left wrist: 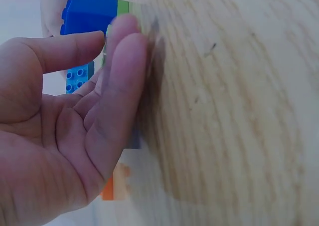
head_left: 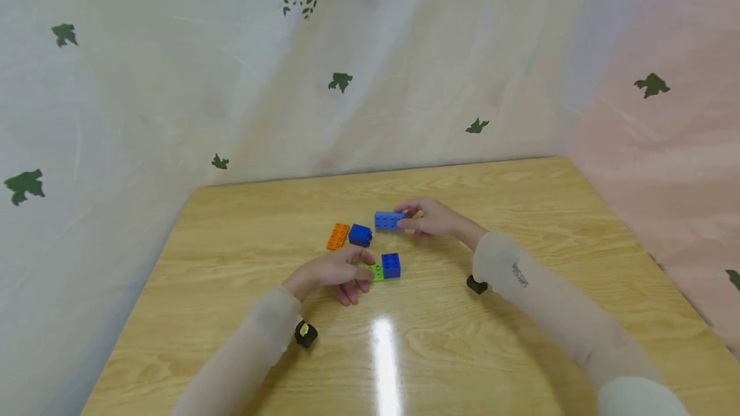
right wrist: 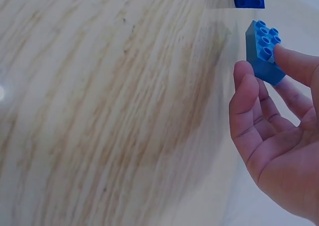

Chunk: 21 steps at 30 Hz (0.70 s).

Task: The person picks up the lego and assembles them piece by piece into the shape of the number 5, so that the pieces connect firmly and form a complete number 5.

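Note:
My right hand [head_left: 435, 217] pinches the right end of a light blue brick [head_left: 388, 220]. In the right wrist view the brick [right wrist: 264, 49] shows its studs, held between thumb and fingertips. Nearer to me, my left hand [head_left: 337, 271] pinches the left end of a flat lime-green brick [head_left: 378, 272]. A dark blue brick [head_left: 391, 265] sits on the green one's right end. In the left wrist view my fingers hide most of the green brick [left wrist: 122, 7], and the dark blue brick [left wrist: 92, 12] rises beyond the thumb.
Between the hands lies another dark blue brick [head_left: 360, 235], tipped with studs sideways. An orange flat brick [head_left: 338, 236] lies left of it. All are on the wooden table [head_left: 491, 352]. A patterned cloth [head_left: 393, 50] hangs behind the table's far edge.

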Motion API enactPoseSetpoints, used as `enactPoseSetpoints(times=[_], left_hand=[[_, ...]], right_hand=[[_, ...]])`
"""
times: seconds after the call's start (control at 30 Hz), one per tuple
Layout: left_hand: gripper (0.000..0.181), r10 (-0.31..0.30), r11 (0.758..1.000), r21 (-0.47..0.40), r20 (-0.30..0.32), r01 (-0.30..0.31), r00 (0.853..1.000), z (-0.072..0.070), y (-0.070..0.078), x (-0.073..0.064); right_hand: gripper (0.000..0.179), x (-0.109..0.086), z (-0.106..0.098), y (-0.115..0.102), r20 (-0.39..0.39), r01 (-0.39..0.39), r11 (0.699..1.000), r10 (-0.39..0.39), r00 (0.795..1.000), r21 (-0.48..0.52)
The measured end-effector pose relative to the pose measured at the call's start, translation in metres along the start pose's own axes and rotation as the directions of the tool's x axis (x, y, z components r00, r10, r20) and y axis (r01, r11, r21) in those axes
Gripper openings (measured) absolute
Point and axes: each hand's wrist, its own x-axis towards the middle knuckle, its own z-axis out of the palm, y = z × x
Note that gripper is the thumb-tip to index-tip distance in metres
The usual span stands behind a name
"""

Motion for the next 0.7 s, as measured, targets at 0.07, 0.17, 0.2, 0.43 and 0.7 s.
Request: enactPoseSetpoints(times=[0.07, 0.17, 0.2, 0.43, 0.7], left_hand=[[0.039, 0.014, 1.000, 0.016, -0.009, -0.014, 1.000, -0.001, -0.001, -0.003], [0.040, 0.044, 0.998, 0.039, -0.038, -0.042, 0.998, -0.006, 0.001, -0.007], [0.040, 0.053, 0.998, 0.047, -0.048, -0.051, 0.997, -0.007, 0.003, -0.008], [0.048, 0.166, 0.985, 0.072, -0.163, -0.156, 0.973, -0.011, 0.014, -0.011], [0.071, 0.319, 0.948, 0.074, -0.297, -0.311, 0.900, 0.002, 0.018, -0.008]], right_hand=[[0.043, -0.003, 0.000, -0.003, 0.017, 0.002, 1.000, -0.003, 1.000, 0.011], [0.047, -0.008, -0.002, -0.009, 0.036, 0.004, 1.000, -0.005, 0.999, 0.015], [0.047, -0.009, -0.003, -0.011, 0.039, 0.009, 1.000, -0.009, 0.999, 0.013], [0.046, -0.023, -0.005, -0.020, 0.077, 0.044, 0.999, -0.046, 0.996, 0.019], [0.049, -0.042, 0.001, -0.031, 0.120, 0.052, 0.995, -0.061, 0.991, 0.083]])
